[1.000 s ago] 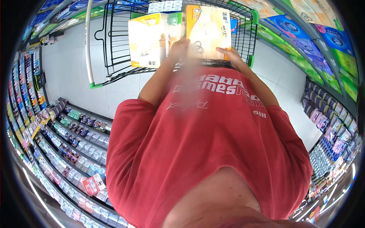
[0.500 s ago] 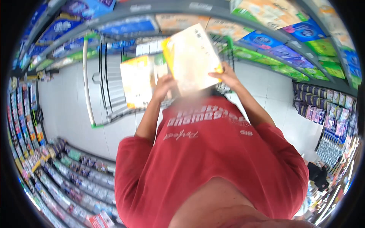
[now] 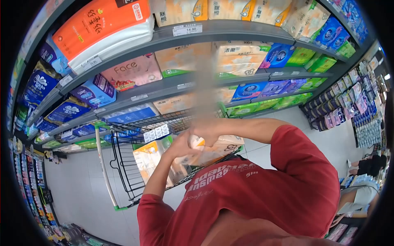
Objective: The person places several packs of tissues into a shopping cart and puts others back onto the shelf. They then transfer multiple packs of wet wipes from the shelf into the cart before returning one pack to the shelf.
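Note:
Both my hands hold a cream and yellow tissue pack (image 3: 221,148) over the black wire shopping cart (image 3: 123,172). My left hand (image 3: 180,146) grips its left end. My right hand (image 3: 206,128) lies on top of it, with the arm reaching across from the right. The pack lies nearly flat at the cart's rim. Another yellow pack (image 3: 148,160) stands inside the cart. My red shirt fills the lower part of the view.
Grey shelves (image 3: 213,30) full of tissue packs stand in front, with an orange pack (image 3: 100,22) and a pink pack (image 3: 133,71) on the left. More shelves line the right side (image 3: 349,106). A person (image 3: 363,192) is at the lower right. White tile floor (image 3: 78,184) lies left of the cart.
The view has swung up to the shelves. The tissue pack has gone from upright in front of me to lying nearly flat at the cart, and my right arm now reaches across it.

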